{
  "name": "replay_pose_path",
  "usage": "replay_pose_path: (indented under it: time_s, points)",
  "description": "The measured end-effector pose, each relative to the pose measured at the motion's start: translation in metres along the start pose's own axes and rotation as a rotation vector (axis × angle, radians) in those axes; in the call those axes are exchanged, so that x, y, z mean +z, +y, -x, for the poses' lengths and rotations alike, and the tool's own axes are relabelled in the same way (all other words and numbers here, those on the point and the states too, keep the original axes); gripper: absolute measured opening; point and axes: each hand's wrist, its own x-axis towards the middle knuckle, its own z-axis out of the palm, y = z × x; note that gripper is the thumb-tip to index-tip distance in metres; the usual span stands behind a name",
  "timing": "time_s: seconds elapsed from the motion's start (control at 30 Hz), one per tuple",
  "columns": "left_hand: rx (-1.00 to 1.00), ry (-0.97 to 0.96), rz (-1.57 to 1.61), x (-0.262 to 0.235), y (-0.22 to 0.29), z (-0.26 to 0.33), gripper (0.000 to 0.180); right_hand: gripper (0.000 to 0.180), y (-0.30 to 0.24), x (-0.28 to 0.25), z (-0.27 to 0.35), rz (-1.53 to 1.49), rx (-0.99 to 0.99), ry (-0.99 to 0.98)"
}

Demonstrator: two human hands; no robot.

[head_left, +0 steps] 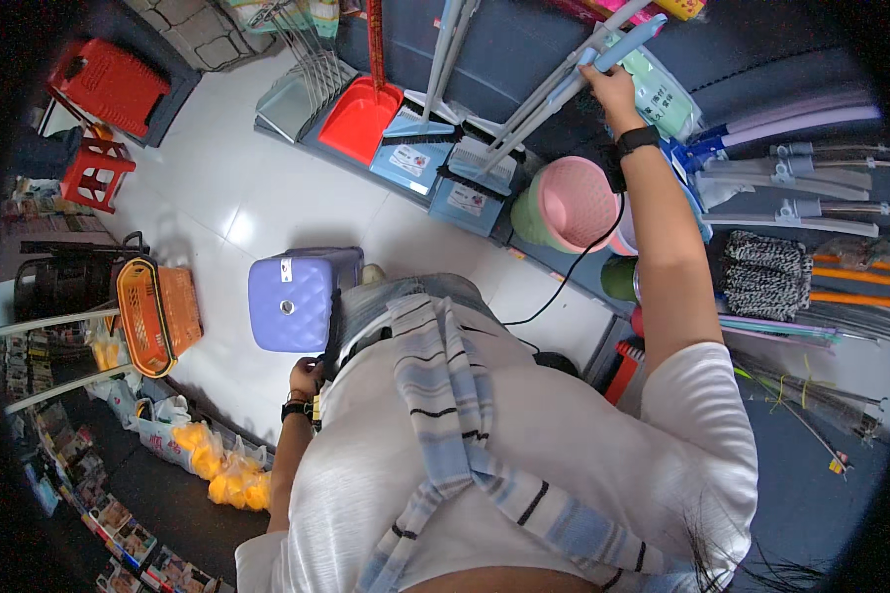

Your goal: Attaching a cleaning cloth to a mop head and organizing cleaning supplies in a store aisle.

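Both hands grip: right hand (611,91) wraps a broom handle (554,97), left hand (305,377) holds a purple stool (292,299).

stool (292,299) lavender | dustpan (362,119) red | bucket (576,204) pink | basket (156,314) orange | broom handle (554,91) pale blue, in right hand (611,91)

One head-worn fisheye view looks steeply down over the person's own chest to the white floor (267,188). Edges bend and darken at the rim; no second view
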Motion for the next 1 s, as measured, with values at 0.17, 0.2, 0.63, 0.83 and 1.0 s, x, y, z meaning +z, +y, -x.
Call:
replay_pose_path:
  time_s: [0.17,0.2,0.63,0.83,1.0]
  points:
    - [-0.004,0.025,-0.044,-0.001,-0.011,-0.011,0.025,0.042,0.001,-0.008,-0.008,-0.031,0.038,-0.068]
    - [0.019,0.021,-0.041,-0.002,-0.017,-0.016,0.025,0.044,-0.002,-0.012,-0.006,-0.04,0.06,-0.128]
    - [0.015,0.032,-0.303,-0.008,0.042,-0.034,0.028,0.025,-0.269,-0.136,0.174,-0.253,-1.096,0.29]
    - [0.025,0.148,-0.323,-0.019,0.036,-0.039,0.032,0.03,-0.329,-0.189,0.24,-0.297,-1.391,0.026]
    - [0.109,0.167,-0.158,-0.024,0.03,-0.057,0.028,0.032,-0.357,-0.185,0.242,-0.32,-1.467,0.058]
